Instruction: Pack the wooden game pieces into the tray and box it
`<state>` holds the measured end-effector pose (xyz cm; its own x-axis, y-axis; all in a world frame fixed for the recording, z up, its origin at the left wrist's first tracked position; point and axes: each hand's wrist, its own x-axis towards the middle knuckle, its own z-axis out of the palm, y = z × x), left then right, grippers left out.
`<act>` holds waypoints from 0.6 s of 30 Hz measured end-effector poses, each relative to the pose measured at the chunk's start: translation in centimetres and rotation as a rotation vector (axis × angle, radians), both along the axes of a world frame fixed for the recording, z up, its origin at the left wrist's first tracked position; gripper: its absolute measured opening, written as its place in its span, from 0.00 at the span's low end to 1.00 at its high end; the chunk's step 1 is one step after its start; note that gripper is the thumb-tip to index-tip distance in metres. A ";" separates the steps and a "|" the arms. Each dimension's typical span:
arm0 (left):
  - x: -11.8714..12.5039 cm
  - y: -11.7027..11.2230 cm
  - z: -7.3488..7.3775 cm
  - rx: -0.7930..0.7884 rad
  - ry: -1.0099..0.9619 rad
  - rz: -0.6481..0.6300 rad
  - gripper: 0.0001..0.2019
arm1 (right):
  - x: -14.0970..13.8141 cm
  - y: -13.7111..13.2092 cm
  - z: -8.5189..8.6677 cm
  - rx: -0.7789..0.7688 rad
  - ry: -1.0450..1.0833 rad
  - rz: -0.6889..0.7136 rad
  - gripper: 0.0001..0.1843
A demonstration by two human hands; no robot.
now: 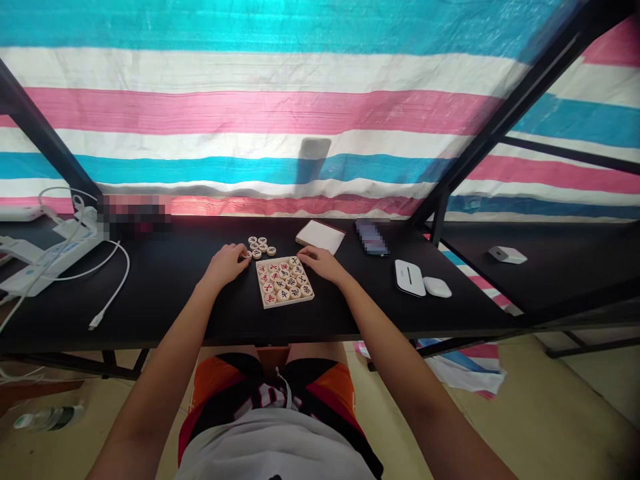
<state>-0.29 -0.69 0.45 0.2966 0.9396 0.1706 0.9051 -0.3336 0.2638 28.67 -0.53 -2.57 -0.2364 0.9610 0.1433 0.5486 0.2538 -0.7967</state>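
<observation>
A shallow white box point(286, 305) on the black desk holds rows of round Chinese chess pieces point(280, 284) with red and black characters. Just behind its left corner lies a small cluster of loose Chinese chess pieces point(257, 246). My left hand point(227, 265) rests to the left of that cluster, its fingers bent and closed on a piece at the cluster's near edge. At the box's far right corner is my right hand point(323, 263), thumb and fingers drawn together; whatever may be between its fingertips cannot be made out.
A white lid-like square point(320, 237) lies behind my right hand. Farther right are a phone point(371, 237), a white flat device point(410, 278) and a white rounded case point(437, 287). Power strips point(55, 257) and a white cable point(120, 287) occupy the left. Dark frame bars rise at both sides.
</observation>
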 end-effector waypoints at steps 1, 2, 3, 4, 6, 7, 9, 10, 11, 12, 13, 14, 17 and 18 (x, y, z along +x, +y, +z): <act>0.0 0.0 0.0 0.000 0.004 -0.003 0.08 | 0.0 0.0 0.0 -0.001 0.006 0.000 0.15; 0.0 0.1 0.0 0.001 0.008 -0.007 0.08 | 0.0 0.0 -0.1 -0.002 0.010 0.001 0.15; -0.1 0.1 -0.1 0.002 0.010 -0.014 0.08 | 0.0 0.1 -0.1 -0.003 0.013 0.001 0.15; -0.1 0.2 -0.2 0.001 0.007 -0.027 0.08 | 0.0 0.1 -0.2 -0.003 0.013 0.001 0.15; -0.2 0.4 -0.4 -0.006 -0.013 -0.065 0.09 | 0.1 0.2 -0.2 0.000 0.010 0.001 0.15; -0.2 0.5 -0.5 -0.012 -0.028 -0.090 0.09 | 0.1 0.2 -0.2 0.002 0.007 0.001 0.15; -0.2 0.7 -0.7 -0.021 -0.061 -0.138 0.10 | 0.1 0.1 -0.2 0.005 0.001 -0.001 0.15; -0.2 0.8 -0.8 -0.024 -0.074 -0.158 0.11 | 0.1 0.1 -0.1 0.006 -0.001 -0.002 0.15; -0.2 0.8 -0.9 -0.025 -0.085 -0.173 0.12 | 0.1 0.1 0.0 0.006 -0.002 -0.003 0.15; -0.2 0.9 -1.0 -0.025 -0.094 -0.183 0.13 | 0.1 0.0 0.1 0.006 -0.001 -0.003 0.15; -0.2 0.9 -1.1 -0.023 -0.100 -0.188 0.14 | 0.0 0.0 0.1 0.005 0.000 -0.004 0.15; -0.2 0.9 -1.1 -0.019 -0.104 -0.191 0.15 | 0.0 -0.1 0.2 0.003 0.002 -0.005 0.15; -0.2 0.9 -1.2 -0.014 -0.109 -0.200 0.15 | 0.0 0.0 0.1 -0.004 0.003 -0.002 0.15; -0.2 0.9 -1.2 -0.017 -0.110 -0.208 0.15 | 0.0 0.0 0.1 -0.005 0.003 0.000 0.15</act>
<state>-0.52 0.21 -0.72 0.4647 0.8631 0.1975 0.7828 -0.5047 0.3640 28.67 -0.54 -2.52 -0.2357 0.9617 0.1396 0.5459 0.2498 -0.7998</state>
